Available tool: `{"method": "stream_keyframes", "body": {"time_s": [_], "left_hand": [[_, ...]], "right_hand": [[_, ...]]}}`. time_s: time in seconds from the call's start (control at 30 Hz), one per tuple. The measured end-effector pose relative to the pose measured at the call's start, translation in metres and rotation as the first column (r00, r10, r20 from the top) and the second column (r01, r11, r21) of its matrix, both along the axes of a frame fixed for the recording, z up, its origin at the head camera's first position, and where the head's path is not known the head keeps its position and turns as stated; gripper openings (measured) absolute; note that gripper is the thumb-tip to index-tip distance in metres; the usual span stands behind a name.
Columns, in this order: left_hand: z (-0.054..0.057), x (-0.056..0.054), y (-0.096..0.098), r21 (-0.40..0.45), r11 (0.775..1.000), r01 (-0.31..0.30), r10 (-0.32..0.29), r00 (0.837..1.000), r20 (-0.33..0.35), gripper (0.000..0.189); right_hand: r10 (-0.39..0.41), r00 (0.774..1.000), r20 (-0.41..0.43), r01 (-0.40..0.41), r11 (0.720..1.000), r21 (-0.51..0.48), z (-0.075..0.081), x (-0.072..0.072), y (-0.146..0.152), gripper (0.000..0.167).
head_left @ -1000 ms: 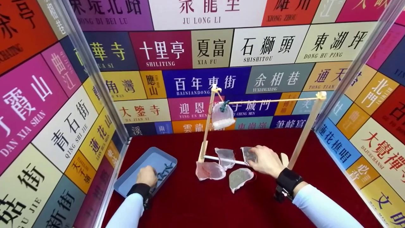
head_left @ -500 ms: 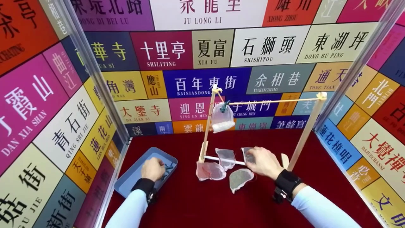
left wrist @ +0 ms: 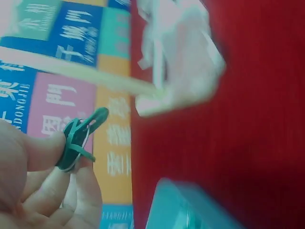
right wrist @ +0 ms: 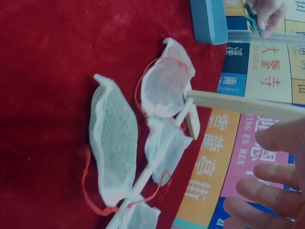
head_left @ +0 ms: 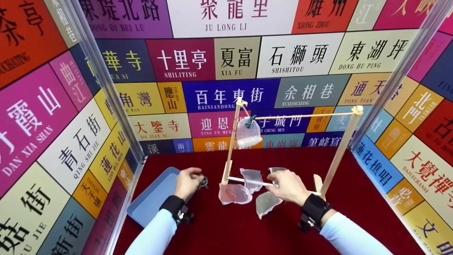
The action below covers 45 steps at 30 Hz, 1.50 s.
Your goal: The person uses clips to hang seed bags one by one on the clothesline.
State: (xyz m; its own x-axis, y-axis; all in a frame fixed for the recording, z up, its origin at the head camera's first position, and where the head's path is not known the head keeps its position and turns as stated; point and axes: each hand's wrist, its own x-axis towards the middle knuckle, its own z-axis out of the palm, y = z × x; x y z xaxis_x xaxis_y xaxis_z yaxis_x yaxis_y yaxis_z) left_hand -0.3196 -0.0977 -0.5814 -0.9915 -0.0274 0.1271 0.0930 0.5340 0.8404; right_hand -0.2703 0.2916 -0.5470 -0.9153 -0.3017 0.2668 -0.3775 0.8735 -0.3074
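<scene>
My left hand (head_left: 187, 183) pinches a dark green clothespin (left wrist: 76, 143) between thumb and fingers, above the right edge of the blue tray (head_left: 150, 198). My right hand (head_left: 289, 187) hovers over the small mesh bags, its fingers loosely bent and holding nothing in the right wrist view. Below it lie a grey-green filled bag (right wrist: 114, 138), a pinkish bag (head_left: 235, 194), a whitish bag (head_left: 252, 179) and another bag (head_left: 277, 170) partly behind the hand. A white-filled bag (head_left: 247, 136) hangs by a green clothespin (head_left: 250, 121) from a yellowish cord (head_left: 304, 116).
Two wooden posts, a left post (head_left: 233, 145) and a right post (head_left: 340, 152), hold up the cord. A white rod (head_left: 236, 179) runs low between them. Dark red cloth (head_left: 219, 230) covers the table, and printed panels (head_left: 304, 53) stand around its back and sides.
My left hand has lifted out of the tray and moved right with a clothespin. My right hand has shifted slightly nearer and off the bag it was touching.
</scene>
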Motion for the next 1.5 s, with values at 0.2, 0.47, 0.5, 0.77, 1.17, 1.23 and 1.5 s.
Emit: {"method": "stream_keyframes", "body": {"time_s": [0.2,0.47,0.5,0.77,1.17,1.23,1.5], "left_hand": [[0.014,0.007,0.027,0.248,0.968,0.022,-0.058,0.989,0.138,0.022],[0.020,0.014,0.066,0.422,0.905,0.051,-0.141,0.973,0.183,0.018],[0.021,0.015,0.070,0.435,0.899,0.056,-0.151,0.971,0.185,0.018],[0.031,0.022,0.100,0.523,0.848,0.079,-0.215,0.955,0.205,0.019],[0.033,0.021,0.110,0.528,0.840,0.127,-0.246,0.956,0.161,0.018],[0.027,0.020,0.108,0.472,0.872,0.128,-0.223,0.963,0.150,0.017],[-0.026,0.019,0.102,-0.198,0.967,0.163,-0.185,0.978,-0.098,0.029]], "right_hand": [[0.063,0.997,-0.053,-0.063,0.998,-0.003,-0.002,0.001,-0.017,0.014],[0.160,0.981,-0.107,-0.169,0.982,-0.083,-0.001,0.003,-0.040,0.020],[0.164,0.981,-0.104,-0.174,0.980,-0.095,0.000,0.002,-0.042,0.023],[0.160,0.987,0.014,-0.155,0.972,-0.177,0.005,-0.003,-0.058,0.047],[0.196,0.970,-0.146,-0.219,0.961,-0.167,0.005,-0.007,-0.051,0.017],[0.191,0.969,-0.158,-0.214,0.966,-0.143,0.004,-0.008,-0.046,0.016],[0.200,0.948,-0.247,-0.208,0.978,-0.006,-0.005,-0.010,-0.023,0.015]]}}
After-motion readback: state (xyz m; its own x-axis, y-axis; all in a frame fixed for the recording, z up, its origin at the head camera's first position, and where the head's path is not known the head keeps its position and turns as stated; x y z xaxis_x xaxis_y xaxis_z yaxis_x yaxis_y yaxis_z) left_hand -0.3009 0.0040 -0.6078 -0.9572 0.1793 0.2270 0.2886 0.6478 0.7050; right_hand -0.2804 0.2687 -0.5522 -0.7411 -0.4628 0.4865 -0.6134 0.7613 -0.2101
